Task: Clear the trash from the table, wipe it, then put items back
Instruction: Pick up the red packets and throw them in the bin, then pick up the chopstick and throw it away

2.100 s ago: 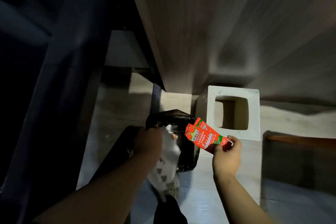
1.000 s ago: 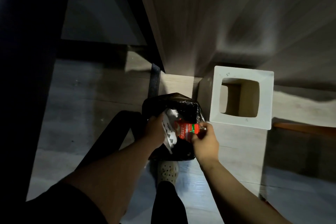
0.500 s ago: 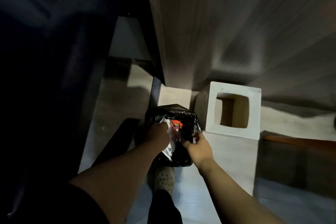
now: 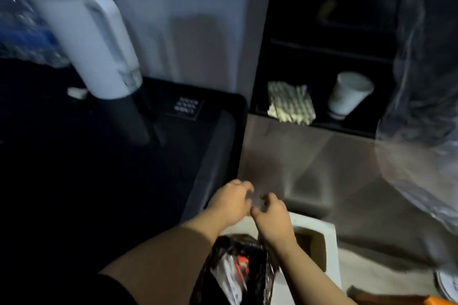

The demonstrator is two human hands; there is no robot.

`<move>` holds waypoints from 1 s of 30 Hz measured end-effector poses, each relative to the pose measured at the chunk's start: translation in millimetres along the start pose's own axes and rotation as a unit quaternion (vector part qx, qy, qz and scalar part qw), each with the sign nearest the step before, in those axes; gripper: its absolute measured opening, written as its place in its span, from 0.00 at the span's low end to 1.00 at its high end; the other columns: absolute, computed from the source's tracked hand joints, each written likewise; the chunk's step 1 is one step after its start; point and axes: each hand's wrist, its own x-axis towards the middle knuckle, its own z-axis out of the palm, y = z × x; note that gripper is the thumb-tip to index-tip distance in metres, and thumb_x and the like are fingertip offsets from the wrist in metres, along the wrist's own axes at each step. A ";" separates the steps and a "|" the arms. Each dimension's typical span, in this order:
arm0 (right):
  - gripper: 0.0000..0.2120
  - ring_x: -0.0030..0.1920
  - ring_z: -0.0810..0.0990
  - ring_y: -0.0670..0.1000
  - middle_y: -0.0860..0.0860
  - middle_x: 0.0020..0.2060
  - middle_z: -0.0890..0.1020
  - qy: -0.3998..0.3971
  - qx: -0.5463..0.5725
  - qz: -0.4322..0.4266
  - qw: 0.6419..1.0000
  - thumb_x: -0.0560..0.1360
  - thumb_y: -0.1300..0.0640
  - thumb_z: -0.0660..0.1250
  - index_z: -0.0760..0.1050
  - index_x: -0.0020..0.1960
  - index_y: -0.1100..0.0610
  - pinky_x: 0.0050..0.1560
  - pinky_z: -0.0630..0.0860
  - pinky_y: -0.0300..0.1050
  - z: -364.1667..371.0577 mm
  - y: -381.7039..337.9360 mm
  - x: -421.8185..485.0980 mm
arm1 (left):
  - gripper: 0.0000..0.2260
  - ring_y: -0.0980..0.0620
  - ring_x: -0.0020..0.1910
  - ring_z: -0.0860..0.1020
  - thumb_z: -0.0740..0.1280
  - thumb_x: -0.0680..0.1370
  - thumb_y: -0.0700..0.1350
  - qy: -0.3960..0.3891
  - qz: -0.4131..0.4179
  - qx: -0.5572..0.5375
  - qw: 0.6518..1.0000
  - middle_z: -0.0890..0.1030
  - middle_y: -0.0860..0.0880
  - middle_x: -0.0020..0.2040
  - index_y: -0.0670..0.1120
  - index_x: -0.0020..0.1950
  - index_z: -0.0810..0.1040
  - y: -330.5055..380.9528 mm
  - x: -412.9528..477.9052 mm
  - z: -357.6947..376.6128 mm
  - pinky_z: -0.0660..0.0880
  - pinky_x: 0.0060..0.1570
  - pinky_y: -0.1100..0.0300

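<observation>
Left grip and right grip, loosely curled, empty; red packet now in bag.

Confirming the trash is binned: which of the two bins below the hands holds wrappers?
The black-bagged bin, left of the pair: red and white wrappers show inside it. The white square-topped bin beside it shows only bare interior.
</observation>
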 end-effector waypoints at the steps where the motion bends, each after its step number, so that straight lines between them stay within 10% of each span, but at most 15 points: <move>1: 0.19 0.59 0.74 0.57 0.56 0.59 0.75 0.011 0.003 -0.019 1.000 0.74 0.55 0.64 0.70 0.64 0.58 0.52 0.70 0.43 -5.0 -19.0 -4.2 | 0.14 0.46 0.60 0.74 0.59 0.79 0.43 0.026 0.023 0.006 0.999 0.74 0.48 0.63 0.50 0.65 0.73 3.3 -6.5 -20.1 0.71 0.54 0.57; 10: 0.17 0.60 0.74 0.54 0.54 0.60 0.74 0.077 -0.012 -0.137 0.988 0.76 0.55 0.63 0.70 0.64 0.55 0.55 0.70 0.44 13.0 -175.9 -52.5 | 0.14 0.47 0.61 0.74 0.57 0.79 0.43 0.216 0.028 0.092 0.972 0.75 0.48 0.62 0.50 0.64 0.73 -71.4 -75.9 -170.6 0.73 0.54 0.53; 30: 0.16 0.57 0.75 0.52 0.50 0.56 0.73 -0.080 -0.139 -0.152 0.975 0.75 0.52 0.61 0.71 0.62 0.52 0.57 0.73 0.44 320.0 -406.3 -148.4 | 0.14 0.50 0.57 0.74 0.57 0.80 0.44 0.131 -0.096 0.086 0.983 0.74 0.49 0.61 0.49 0.65 0.72 -452.0 -257.3 -277.9 0.75 0.53 0.54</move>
